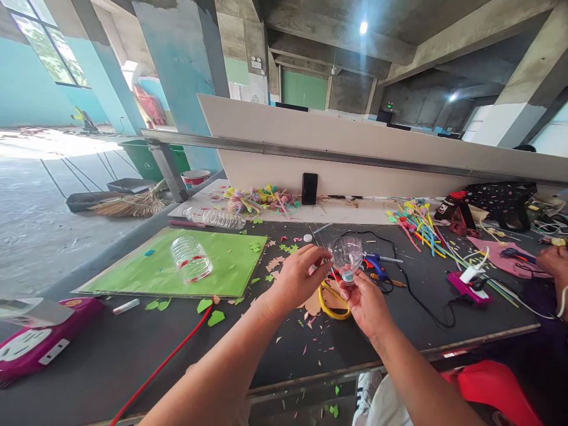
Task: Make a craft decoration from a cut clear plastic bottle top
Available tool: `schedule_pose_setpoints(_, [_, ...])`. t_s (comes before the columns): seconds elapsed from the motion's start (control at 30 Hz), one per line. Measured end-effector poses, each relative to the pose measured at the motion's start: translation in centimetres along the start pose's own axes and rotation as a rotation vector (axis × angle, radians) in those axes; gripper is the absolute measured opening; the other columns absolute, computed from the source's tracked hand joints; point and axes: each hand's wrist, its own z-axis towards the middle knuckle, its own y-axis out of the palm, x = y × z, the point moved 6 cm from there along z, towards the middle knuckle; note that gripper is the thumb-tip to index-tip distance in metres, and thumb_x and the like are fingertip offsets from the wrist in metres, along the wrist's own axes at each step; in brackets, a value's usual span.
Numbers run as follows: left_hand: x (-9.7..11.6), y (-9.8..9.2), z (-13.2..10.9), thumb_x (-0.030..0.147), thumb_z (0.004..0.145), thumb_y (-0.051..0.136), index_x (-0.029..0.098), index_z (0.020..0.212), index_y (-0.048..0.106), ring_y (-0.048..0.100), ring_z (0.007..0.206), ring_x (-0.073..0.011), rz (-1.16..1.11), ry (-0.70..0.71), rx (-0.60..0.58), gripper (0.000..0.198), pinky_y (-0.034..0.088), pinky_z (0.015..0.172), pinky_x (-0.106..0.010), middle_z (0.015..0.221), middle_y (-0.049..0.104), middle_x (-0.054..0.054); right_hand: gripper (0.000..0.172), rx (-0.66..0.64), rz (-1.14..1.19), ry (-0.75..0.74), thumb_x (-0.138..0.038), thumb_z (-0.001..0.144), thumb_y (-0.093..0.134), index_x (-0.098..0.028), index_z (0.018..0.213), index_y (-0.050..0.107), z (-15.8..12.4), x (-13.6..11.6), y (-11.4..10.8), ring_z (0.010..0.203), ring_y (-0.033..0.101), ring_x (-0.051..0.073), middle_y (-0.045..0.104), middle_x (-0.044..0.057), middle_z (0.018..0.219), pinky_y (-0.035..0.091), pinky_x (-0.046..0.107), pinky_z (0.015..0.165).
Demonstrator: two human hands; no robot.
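While your right hand (366,302) clasps the clear bottle piece (348,251) by its narrow end, likely for steadiness, above the surface (89,355) near yellow handles (326,309), your left hand (295,275) bunches fingers close beside it; grip there can't be told.

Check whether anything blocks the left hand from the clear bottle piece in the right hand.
Nothing visible: the left hand is right beside the clear bottle piece, though contact is unclear. The yellow handle lies below, on the table.
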Motion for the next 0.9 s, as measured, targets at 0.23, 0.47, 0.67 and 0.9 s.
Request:
schedule_pose_setpoints(0.23, [-1.8, 1.6, 0.0, 0.034, 0.091, 0.054, 0.017, 0.073, 0.066, 0.048, 0.058, -0.011, 0.008, -0.23, -0.285, 0.028, 0.033, 0.056, -0.024, 0.062, 0.059, 0.0, 0.027, -0.047, 0.078, 0.019, -0.016, 0.072, 0.073, -0.017, 0.098, 0.067, -0.3, -0.3, 0.1, 0.07, 0.066, 0.014, 0.073, 0.005, 0.087, 0.048, 0.021, 0.054])
schedule_pose_setpoints(0.47, [-3.0, 4.2, -1.2, 0.05, 0.067, 0.08, 0.016, 0.125, 0.059, 0.061, 0.071, -0.0153, -0.607, -0.484, -0.342, 0.07, 0.046, 0.062, -0.025, 0.089, 0.071, -0.005, 0.027, -0.131, 0.035, -0.036, -0.022, 0.079, 0.072, -0.02, 0.105, 0.066, -1.4, -0.3, 2.0, 0.066, 0.06, 0.011, 0.072, 0.002, 0.085, 0.047, 0.021, 0.056])
schedule_pose_setpoints(0.67, [-2.2, 5.6, -1.6, 0.042, 0.056, 0.089, 0.012, 0.11, 0.066, 0.062, 0.066, -0.0152, -0.927, -0.701, -0.347, 0.066, 0.049, 0.064, -0.026, 0.073, 0.069, -0.002, 0.025, -0.199, 0.091, 0.011, -0.02, 0.08, 0.072, -0.023, 0.103, 0.065, -2.3, 0.1, 3.7, 0.059, 0.056, 0.01, 0.07, -0.001, 0.08, 0.045, 0.021, 0.051])
schedule_pose_setpoints(0.9, [-2.7, 5.9, -1.3, 0.041, 0.059, 0.087, 0.013, 0.1, 0.068, 0.067, 0.084, -0.0219, -0.958, -0.647, -0.306, 0.053, 0.053, 0.079, -0.033, 0.09, 0.072, -0.007, 0.022, -0.168, 0.041, 0.157, -0.021, 0.077, 0.078, -0.017, 0.094, 0.066, -1.6, 0.9, 2.7, 0.078, 0.069, 0.016, 0.073, 0.004, 0.089, 0.056, 0.025, 0.064])
